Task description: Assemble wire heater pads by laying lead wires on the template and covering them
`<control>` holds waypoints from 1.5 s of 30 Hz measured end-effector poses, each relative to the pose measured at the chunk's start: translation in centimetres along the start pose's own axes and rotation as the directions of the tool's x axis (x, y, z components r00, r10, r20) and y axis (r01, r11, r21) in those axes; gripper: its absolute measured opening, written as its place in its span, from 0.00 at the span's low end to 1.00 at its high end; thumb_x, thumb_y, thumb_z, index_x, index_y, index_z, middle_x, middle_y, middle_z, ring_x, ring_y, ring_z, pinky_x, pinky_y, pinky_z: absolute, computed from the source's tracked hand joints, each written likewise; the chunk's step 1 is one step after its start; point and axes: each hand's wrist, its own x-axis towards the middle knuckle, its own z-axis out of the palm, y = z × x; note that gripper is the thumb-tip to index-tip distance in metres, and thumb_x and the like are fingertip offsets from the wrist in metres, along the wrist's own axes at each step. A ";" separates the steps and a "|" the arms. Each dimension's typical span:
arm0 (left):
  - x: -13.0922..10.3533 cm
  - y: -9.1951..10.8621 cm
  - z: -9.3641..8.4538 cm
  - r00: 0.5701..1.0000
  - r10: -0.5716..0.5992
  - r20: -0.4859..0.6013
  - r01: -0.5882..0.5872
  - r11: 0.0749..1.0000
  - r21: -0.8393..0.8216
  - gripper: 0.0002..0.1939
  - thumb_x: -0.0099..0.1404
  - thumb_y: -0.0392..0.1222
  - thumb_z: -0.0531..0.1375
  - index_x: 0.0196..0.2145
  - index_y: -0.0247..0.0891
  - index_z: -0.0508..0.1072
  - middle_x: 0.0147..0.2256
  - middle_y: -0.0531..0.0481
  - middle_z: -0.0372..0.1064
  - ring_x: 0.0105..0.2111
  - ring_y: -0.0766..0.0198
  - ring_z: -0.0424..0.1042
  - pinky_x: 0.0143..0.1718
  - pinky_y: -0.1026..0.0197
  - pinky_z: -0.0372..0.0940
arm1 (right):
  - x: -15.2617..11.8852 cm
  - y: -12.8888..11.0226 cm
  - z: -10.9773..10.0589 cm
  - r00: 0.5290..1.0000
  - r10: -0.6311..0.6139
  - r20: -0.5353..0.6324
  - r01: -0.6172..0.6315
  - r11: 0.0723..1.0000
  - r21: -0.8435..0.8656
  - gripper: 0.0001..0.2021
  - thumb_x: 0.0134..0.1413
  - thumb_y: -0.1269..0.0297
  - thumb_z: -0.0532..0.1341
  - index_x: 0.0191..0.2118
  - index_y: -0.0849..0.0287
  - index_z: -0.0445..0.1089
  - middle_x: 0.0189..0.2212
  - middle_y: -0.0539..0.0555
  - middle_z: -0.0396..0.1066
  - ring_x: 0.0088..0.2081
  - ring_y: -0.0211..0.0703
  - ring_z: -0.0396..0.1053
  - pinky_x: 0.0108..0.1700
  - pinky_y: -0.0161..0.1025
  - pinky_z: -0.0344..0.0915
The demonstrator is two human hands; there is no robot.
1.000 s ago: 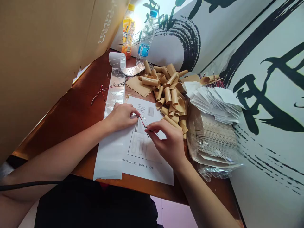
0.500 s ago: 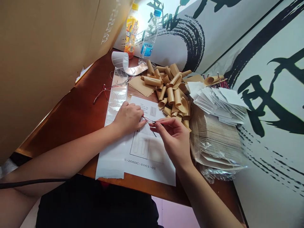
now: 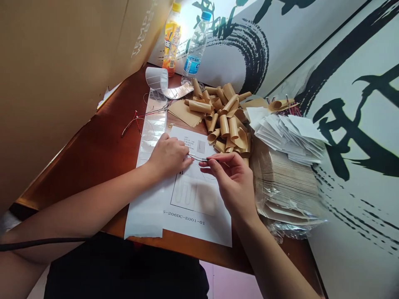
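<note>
Thin dark wires (image 3: 197,158) run between my two hands above a printed sheet (image 3: 215,232). My left hand (image 3: 171,154) is closed over their left end and rests on the sheet; its fingertips hide what lies under them. With thumb and forefinger, my right hand (image 3: 235,180) pinches the wires at their right end, a little above the paper. The sheet carries a line drawing and a printed code. Beneath my left forearm lies a long strip of white backing (image 3: 145,218) with clear labels, its far end curled up.
Rolled brown paper pieces (image 3: 224,124) are heaped behind my right hand. Bagged flat sheets (image 3: 289,182) with white slips (image 3: 289,135) on top stand at right. Loose red and white wires (image 3: 136,117) lie left. Two bottles (image 3: 193,62) stand at the back; a cardboard box (image 3: 62,83) borders the left.
My right hand has moved slightly right, drawing the wires straighter. The dark wire end that hung below its fingers no longer shows there. My left hand stays in place.
</note>
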 end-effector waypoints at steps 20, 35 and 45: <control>0.6 -2.3 -0.6 0.991 0.064 0.116 -0.045 0.986 -0.158 0.15 0.68 0.44 0.56 0.31 0.43 0.82 0.29 0.49 0.78 0.31 0.61 0.71 0.42 0.54 0.52 | 1.0 1.2 -1.2 0.989 -0.127 -0.078 0.107 0.970 -0.219 0.03 0.59 0.64 0.63 0.35 0.55 0.68 0.36 0.52 0.75 0.34 0.41 0.76 0.37 0.42 0.75; 0.9 -3.0 -2.0 0.974 0.069 0.218 -0.042 0.991 -0.127 0.14 0.67 0.49 0.57 0.42 0.48 0.83 0.28 0.51 0.77 0.32 0.62 0.69 0.44 0.54 0.51 | 0.1 1.3 1.6 0.808 -0.500 0.312 0.567 0.515 -0.643 0.17 0.60 0.62 0.66 0.54 0.58 0.71 0.38 0.57 0.75 0.39 0.49 0.69 0.42 0.46 0.66; 1.3 -3.3 -2.1 0.948 -0.037 0.315 0.114 0.967 -0.229 0.19 0.64 0.35 0.55 0.46 0.49 0.81 0.36 0.49 0.79 0.37 0.60 0.71 0.51 0.49 0.51 | -0.1 1.9 2.1 0.788 -0.500 0.360 0.612 0.566 -0.552 0.08 0.64 0.69 0.60 0.37 0.55 0.77 0.33 0.54 0.77 0.36 0.44 0.70 0.39 0.42 0.67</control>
